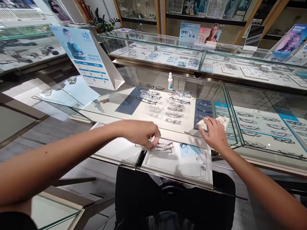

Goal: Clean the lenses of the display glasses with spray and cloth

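My left hand (141, 134) reaches over the near edge of the glass display counter (115, 105), fingers pinched on a pair of glasses (164, 146) lying on the glass. My right hand (214, 132) rests flat on a white cleaning cloth (222, 121) on the counter top, fingers spread over it. Under the glass lie rows of spectacle frames (172, 108) on a white and dark tray. A small white spray bottle (170, 81) stands at the far side of the counter.
A tall folded poster stand (86, 57) stands on the counter's left. More glass cases with glasses (168, 57) run behind and to the right. A dark stool or chair (172, 198) is below the counter edge. Wooden floor lies at the left.
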The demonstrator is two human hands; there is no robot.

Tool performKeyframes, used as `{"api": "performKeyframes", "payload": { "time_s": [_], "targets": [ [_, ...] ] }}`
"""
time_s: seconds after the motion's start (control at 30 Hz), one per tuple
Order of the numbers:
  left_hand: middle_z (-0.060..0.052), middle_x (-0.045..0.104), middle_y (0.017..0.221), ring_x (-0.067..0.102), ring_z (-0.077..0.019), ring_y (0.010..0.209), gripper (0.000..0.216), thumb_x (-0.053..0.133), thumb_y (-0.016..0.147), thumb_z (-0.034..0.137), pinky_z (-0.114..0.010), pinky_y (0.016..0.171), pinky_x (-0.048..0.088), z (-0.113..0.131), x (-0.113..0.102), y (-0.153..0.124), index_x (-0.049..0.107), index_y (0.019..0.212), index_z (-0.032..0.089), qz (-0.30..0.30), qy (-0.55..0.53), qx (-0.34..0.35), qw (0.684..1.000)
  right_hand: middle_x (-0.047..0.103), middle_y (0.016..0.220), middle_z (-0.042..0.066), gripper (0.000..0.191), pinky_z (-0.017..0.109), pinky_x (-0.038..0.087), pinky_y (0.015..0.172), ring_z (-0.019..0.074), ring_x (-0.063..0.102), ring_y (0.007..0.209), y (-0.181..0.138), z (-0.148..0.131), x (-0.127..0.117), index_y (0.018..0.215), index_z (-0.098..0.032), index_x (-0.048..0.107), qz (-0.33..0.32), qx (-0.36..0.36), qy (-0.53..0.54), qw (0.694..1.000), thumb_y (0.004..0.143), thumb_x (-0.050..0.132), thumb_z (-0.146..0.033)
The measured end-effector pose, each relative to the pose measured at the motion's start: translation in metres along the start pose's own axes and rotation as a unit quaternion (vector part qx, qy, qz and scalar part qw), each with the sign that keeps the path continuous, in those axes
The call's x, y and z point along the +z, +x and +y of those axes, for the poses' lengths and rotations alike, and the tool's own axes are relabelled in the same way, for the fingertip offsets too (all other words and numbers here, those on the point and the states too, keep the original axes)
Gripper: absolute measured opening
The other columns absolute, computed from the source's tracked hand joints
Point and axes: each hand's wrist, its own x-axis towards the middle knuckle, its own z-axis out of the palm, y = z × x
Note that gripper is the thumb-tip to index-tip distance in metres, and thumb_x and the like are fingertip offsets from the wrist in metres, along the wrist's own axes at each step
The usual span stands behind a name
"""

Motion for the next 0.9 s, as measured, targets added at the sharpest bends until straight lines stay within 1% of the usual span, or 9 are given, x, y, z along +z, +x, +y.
{"api": "performKeyframes", "payload": {
  "time_s": [0.1, 0.13, 0.2, 0.27, 0.3, 0.37, 0.47, 0.67, 0.9],
  "targets": [
    [-0.003, 0.061, 0.067, 0.067, -0.0272, 0.067, 0.022, 0.079, 0.081, 0.027, -0.038, 0.073, 0.059, -0.029, 0.033, -0.025, 0.065, 0.064, 0.023, 0.029, -0.158, -0.163, 0.973, 0.061, 0.163, 0.02, 0.059, 0.06, 0.046, 0.122, 0.0417, 0.055, 0.148, 0.0, 0.0, 0.0, 0.153, -0.014, 0.062, 0.001, -0.002, -0.002, 1.0, 0.11, 0.045, -0.052],
    [-0.003, 0.06, 0.064, 0.066, -0.0272, 0.065, 0.025, 0.08, 0.079, 0.022, -0.038, 0.074, 0.059, -0.03, 0.043, -0.029, 0.064, 0.061, 0.024, 0.022, -0.169, -0.169, 0.971, 0.061, 0.163, 0.02, 0.059, 0.06, 0.047, 0.121, 0.0417, 0.055, 0.148, -0.001, 0.0, 0.001, 0.153, -0.014, 0.062, 0.003, -0.003, -0.004, 1.0, 0.11, 0.045, -0.051],
    [-0.003, 0.058, 0.06, 0.065, -0.0275, 0.067, 0.03, 0.08, 0.076, 0.013, -0.039, 0.082, 0.059, -0.024, 0.059, -0.029, 0.061, 0.056, 0.025, -0.022, -0.108, -0.105, 0.988, 0.061, 0.162, 0.02, 0.059, 0.06, 0.047, 0.121, 0.0416, 0.055, 0.147, -0.001, 0.0, 0.001, 0.152, -0.014, 0.062, 0.006, -0.005, -0.006, 1.0, 0.11, 0.044, -0.051],
    [-0.005, 0.061, 0.061, 0.066, -0.0285, 0.077, 0.032, 0.076, 0.075, 0.006, -0.039, 0.092, 0.056, -0.016, 0.065, -0.02, 0.06, 0.055, 0.024, -0.089, 0.043, 0.02, 0.995, 0.062, 0.161, 0.02, 0.059, 0.06, 0.048, 0.119, 0.0416, 0.056, 0.145, -0.002, 0.001, 0.001, 0.152, -0.014, 0.063, 0.014, -0.01, -0.007, 1.0, 0.11, 0.044, -0.051],
    [-0.007, 0.064, 0.065, 0.066, -0.0289, 0.082, 0.03, 0.074, 0.077, 0.004, -0.039, 0.094, 0.054, -0.014, 0.064, -0.014, 0.061, 0.057, 0.023, -0.114, 0.134, 0.084, 0.981, 0.063, 0.159, 0.021, 0.059, 0.06, 0.048, 0.119, 0.0417, 0.057, 0.144, -0.002, 0.001, 0.001, 0.151, -0.014, 0.063, 0.019, -0.013, -0.007, 1.0, 0.11, 0.044, -0.051],
    [-0.01, 0.071, 0.075, 0.064, -0.0286, 0.088, 0.025, 0.069, 0.084, 0.005, -0.039, 0.092, 0.05, -0.015, 0.058, 0.004, 0.064, 0.065, 0.021, -0.125, 0.305, 0.183, 0.926, 0.064, 0.157, 0.021, 0.058, 0.06, 0.049, 0.118, 0.0419, 0.057, 0.143, -0.002, 0.001, 0.0, 0.15, -0.014, 0.064, 0.025, -0.017, -0.006, 1.0, 0.11, 0.045, -0.051],
    [-0.012, 0.077, 0.087, 0.062, -0.0279, 0.093, 0.019, 0.066, 0.093, 0.011, -0.04, 0.085, 0.044, -0.029, 0.041, 0.034, 0.071, 0.076, 0.019, -0.065, 0.434, 0.197, 0.877, 0.064, 0.158, 0.021, 0.058, 0.061, 0.05, 0.117, 0.0421, 0.058, 0.144, -0.003, 0.001, -0.001, 0.15, -0.013, 0.064, 0.019, -0.014, -0.007, 1.0, 0.11, 0.046, -0.051],
    [-0.016, 0.081, 0.099, 0.06, -0.0307, 0.098, 0.024, 0.058, 0.1, 0.014, -0.042, 0.084, 0.04, -0.067, 0.012, 0.081, 0.077, 0.085, 0.016, 0.023, 0.461, 0.116, 0.88, 0.064, 0.159, 0.02, 0.058, 0.062, 0.05, 0.118, 0.0426, 0.057, 0.146, -0.003, 0.0, -0.001, 0.151, -0.013, 0.064, 0.011, -0.008, -0.013, 1.0, 0.11, 0.049, -0.05],
    [-0.017, 0.081, 0.102, 0.06, -0.0303, 0.103, 0.025, 0.055, 0.097, 0.014, -0.043, 0.09, 0.04, -0.089, 0.0, 0.118, 0.077, 0.084, 0.018, 0.04, 0.455, 0.12, 0.881, 0.064, 0.159, 0.021, 0.056, 0.064, 0.05, 0.118, 0.0434, 0.057, 0.146, -0.004, 0.0, 0.0, 0.151, -0.013, 0.064, 0.016, -0.012, -0.011, 1.0, 0.109, 0.051, -0.049]
  ]
}}
